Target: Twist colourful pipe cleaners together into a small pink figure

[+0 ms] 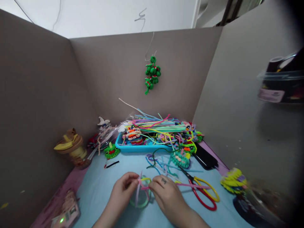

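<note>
Pastel pipe cleaners [140, 190] sit pinched between the left hand [123, 188] and right hand [166, 193], in front of the blue tray [144, 148]; red-and-yellow scissors [200, 190] lie right of both hands.

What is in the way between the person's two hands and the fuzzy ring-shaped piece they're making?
Nothing visible: the left hand and right hand already have their fingertips at the top of the fuzzy piece. The scissors lie off to the right, beyond the right hand, not between.

Fuzzy green ring [142, 206], pink strands [144, 188], over blue cloth [97, 190]
</note>
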Action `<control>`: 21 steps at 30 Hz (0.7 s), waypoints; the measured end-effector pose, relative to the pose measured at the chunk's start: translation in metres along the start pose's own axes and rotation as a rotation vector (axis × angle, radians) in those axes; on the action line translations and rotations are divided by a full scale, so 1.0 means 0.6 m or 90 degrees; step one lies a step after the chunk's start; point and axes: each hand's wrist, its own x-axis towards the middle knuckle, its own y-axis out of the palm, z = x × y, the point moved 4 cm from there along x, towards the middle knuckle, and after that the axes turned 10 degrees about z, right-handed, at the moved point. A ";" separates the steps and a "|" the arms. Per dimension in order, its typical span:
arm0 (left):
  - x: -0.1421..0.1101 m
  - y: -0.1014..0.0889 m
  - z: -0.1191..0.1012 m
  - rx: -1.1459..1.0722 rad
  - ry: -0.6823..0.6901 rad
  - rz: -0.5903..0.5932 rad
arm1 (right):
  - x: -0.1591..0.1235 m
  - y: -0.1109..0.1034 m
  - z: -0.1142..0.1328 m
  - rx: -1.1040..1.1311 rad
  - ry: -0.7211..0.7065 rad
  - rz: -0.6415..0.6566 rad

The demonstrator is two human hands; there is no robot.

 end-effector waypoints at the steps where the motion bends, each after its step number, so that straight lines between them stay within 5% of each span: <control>1: 0.004 -0.007 -0.012 -0.010 0.011 -0.024 | 0.007 -0.009 0.000 0.006 -0.005 -0.008; 6: 0.037 -0.046 -0.131 -0.012 0.142 -0.152 | 0.070 -0.083 0.006 0.028 -0.023 -0.090; 11: 0.069 -0.055 -0.238 -0.004 0.319 -0.275 | 0.138 -0.158 0.022 0.101 -0.024 -0.273; 21: 0.121 -0.029 -0.220 0.094 0.369 -0.272 | 0.181 -0.156 -0.028 0.163 0.060 -0.316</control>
